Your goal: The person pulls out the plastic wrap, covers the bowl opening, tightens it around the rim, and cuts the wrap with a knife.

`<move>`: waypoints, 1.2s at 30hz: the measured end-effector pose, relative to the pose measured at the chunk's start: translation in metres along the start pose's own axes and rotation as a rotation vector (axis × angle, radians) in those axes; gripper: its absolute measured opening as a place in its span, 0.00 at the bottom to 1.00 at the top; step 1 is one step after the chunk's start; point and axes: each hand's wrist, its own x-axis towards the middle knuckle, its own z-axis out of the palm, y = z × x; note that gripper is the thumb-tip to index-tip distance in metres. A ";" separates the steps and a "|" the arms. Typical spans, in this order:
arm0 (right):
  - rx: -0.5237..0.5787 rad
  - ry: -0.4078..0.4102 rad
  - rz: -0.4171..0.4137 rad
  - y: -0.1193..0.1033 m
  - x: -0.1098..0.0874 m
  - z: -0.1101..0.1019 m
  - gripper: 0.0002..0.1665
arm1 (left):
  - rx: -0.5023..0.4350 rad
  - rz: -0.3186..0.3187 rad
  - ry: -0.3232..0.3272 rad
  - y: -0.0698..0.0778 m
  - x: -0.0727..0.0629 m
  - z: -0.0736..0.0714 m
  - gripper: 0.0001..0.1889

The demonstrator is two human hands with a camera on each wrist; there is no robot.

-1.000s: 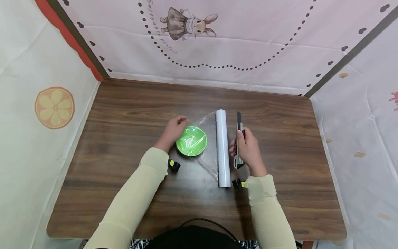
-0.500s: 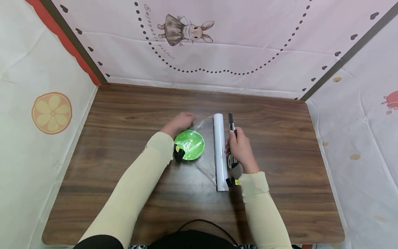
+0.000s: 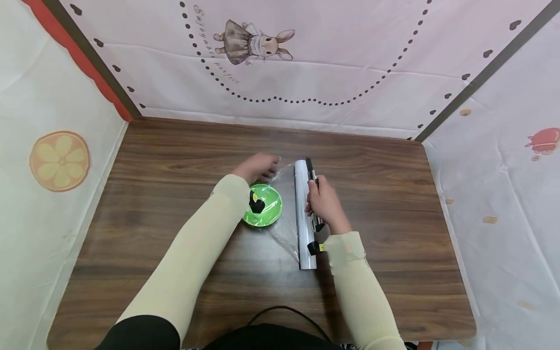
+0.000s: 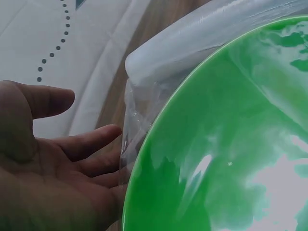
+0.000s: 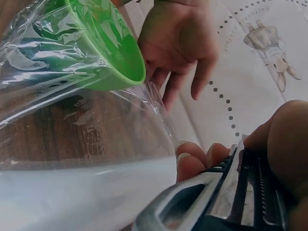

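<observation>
A green bowl (image 3: 272, 208) stands mid-table under clear plastic wrap (image 3: 285, 228), which stretches across to a white roll (image 3: 305, 243) on its right. Past the bowl's far edge, my left hand (image 3: 259, 167) reaches out with fingers extended. In the left wrist view, the left hand (image 4: 62, 159) is spread, thumb apart, fingertips right at the edge of the wrap beside the bowl rim (image 4: 159, 120). My right hand (image 3: 325, 201) grips a utility knife (image 3: 310, 168), its tip pointing away from me, close along the roll's right side. The right wrist view shows the knife handle (image 5: 226, 192) between fingers and thumb.
The brown wooden table (image 3: 393, 218) has printed white cloth (image 3: 332, 87) hanging behind it and at both sides. A black cable (image 3: 284, 307) loops at the front edge near the body. Small black wrist cameras sit over the bowl and the roll.
My left hand has moved along the bowl's far side toward the right, and its fingers have spread. My right hand has brought the knife leftward, close against the roll.
</observation>
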 end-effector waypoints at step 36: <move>-0.233 -0.060 0.089 -0.013 0.032 0.018 0.17 | 0.203 0.133 -0.030 -0.001 0.043 0.020 0.11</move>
